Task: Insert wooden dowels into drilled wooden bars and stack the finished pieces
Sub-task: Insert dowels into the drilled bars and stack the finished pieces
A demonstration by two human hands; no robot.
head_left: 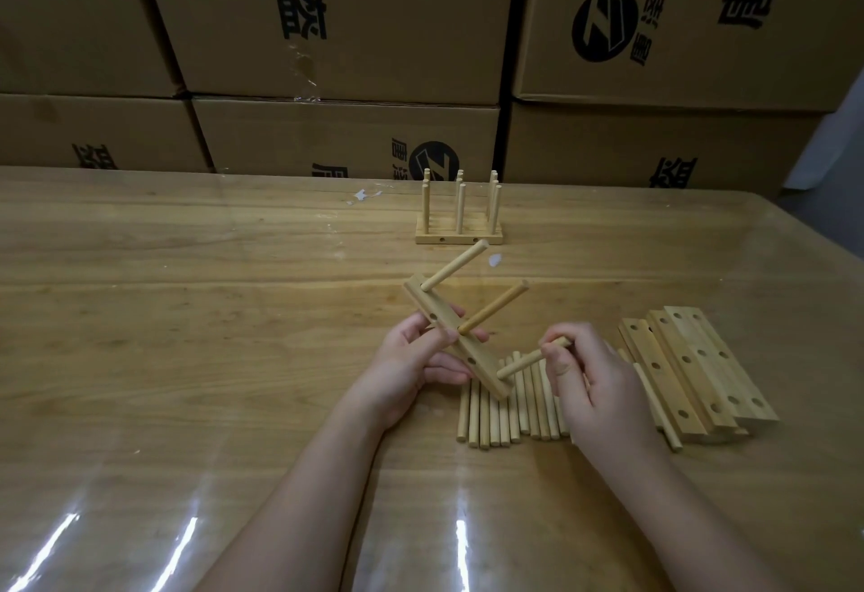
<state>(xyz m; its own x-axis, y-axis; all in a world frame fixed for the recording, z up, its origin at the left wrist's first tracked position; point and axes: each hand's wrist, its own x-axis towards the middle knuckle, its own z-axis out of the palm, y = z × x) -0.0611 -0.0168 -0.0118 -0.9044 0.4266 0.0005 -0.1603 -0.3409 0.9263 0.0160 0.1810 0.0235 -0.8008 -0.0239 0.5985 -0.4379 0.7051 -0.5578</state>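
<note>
Head view is showing the right hand (pixel 589 376) pinching a dowel (pixel 523 364) at its rear end, tip just beside the bar (pixel 484 376); the left hand (pixel 406 357) is gripping that bar mid-length, tilted above loose dowels (pixel 495 413). Both are looking light, stiff and smooth, so firm pinches are probably suiting.

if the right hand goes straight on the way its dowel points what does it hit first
The dowel pinched in the right hand points left and slightly toward the person, at the near end of the bar held by the left hand. It would probably meet that bar first, though depth is unclear.
</note>
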